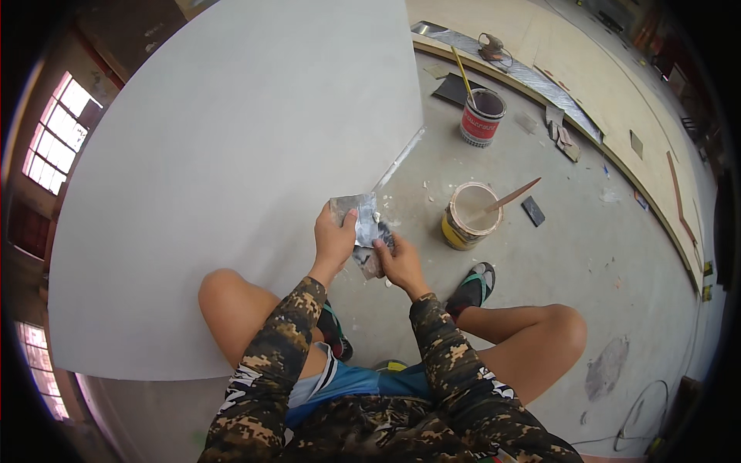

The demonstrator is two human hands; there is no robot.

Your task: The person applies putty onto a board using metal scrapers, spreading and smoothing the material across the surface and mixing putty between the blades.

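Observation:
In front of my body, my left hand [333, 241] grips a thin, flat metal scraper blade [366, 233] with grey smears on it, thumb on top. My right hand [404, 267] pinches a second flat scraper [368, 263], stained with dark and whitish patches, against the first one's lower right side. A small dab of white putty [377, 217] sits at the blade's right edge. Both hands are over the edge of a large pale grey panel [231, 147], where a white smear [401, 157] runs along the border.
Right of my hands stands a yellow tin [457, 236] with a wooden stick [519, 190] in it. Farther back is a red tin [480, 126] holding a yellow-handled tool. A dark block [532, 211] lies nearby. A sander [492, 49] rests on the long board beyond.

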